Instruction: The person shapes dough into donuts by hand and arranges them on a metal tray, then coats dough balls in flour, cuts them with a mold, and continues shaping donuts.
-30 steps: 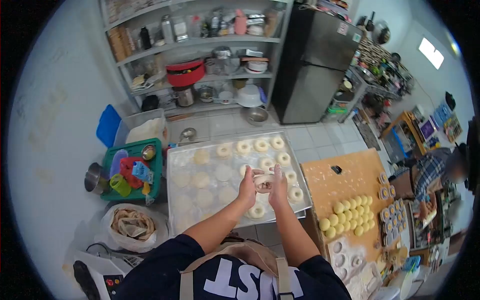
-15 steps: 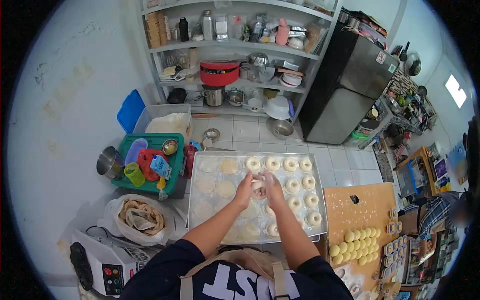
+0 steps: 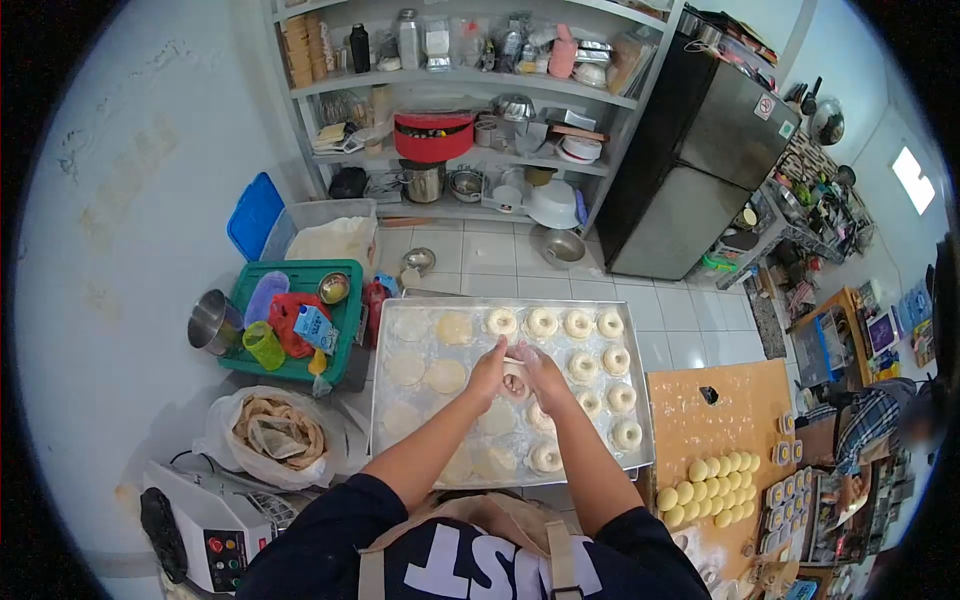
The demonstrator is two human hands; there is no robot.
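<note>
Both of my hands are over the middle of a metal tray (image 3: 640,463), with their fingertips close together. Between my left hand (image 3: 487,378) and my right hand (image 3: 545,380) is a dough ring (image 3: 514,368), held above the tray and partly hidden by the fingers. Several shaped dough rings (image 3: 583,366) rest on the right side and along the back of the tray. Toward the left lie flat round marks or discs (image 3: 445,376), pale with flour.
A wooden table (image 3: 720,400) at the right holds several round dough balls (image 3: 708,490) and small filled cups (image 3: 786,510). At the left are a green lid (image 3: 350,345) with containers, a plastic bag (image 3: 280,438) and a machine (image 3: 215,545). A person (image 3: 870,425) stands far right.
The view has swung, so the tray now sits lower in the picture. My hands have closed in around the dough ring, which was more visible between them earlier.
</note>
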